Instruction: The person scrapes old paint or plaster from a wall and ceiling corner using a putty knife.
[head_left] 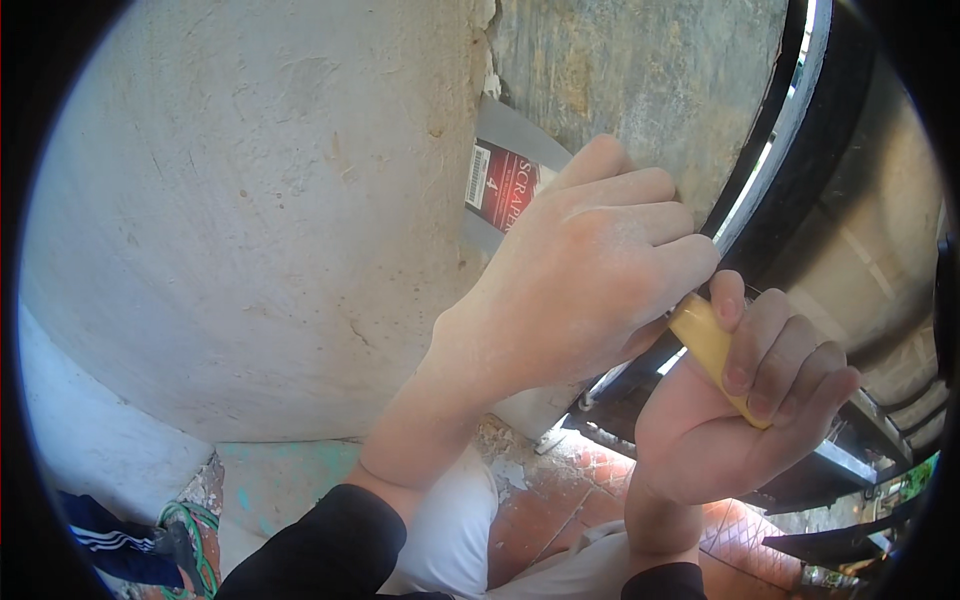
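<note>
My left hand [590, 260] is closed over the front of a scraper, whose flat metal blade [518, 128] with a red-and-white label lies at the edge where pale wall plaster [280, 180] meets a rougher grey-green surface [640, 70]. My right hand [740, 400] has its curled fingers around the scraper's yellow handle [705, 340], just below and right of my left hand. The middle of the tool is hidden under my left hand.
A dark metal frame [830, 180] runs down the right. Below are red floor tiles [540, 530], a pale green-flecked slab [280, 480], my white-clothed legs [440, 540], a coiled green hose [200, 540] and navy striped fabric [110, 535] at lower left.
</note>
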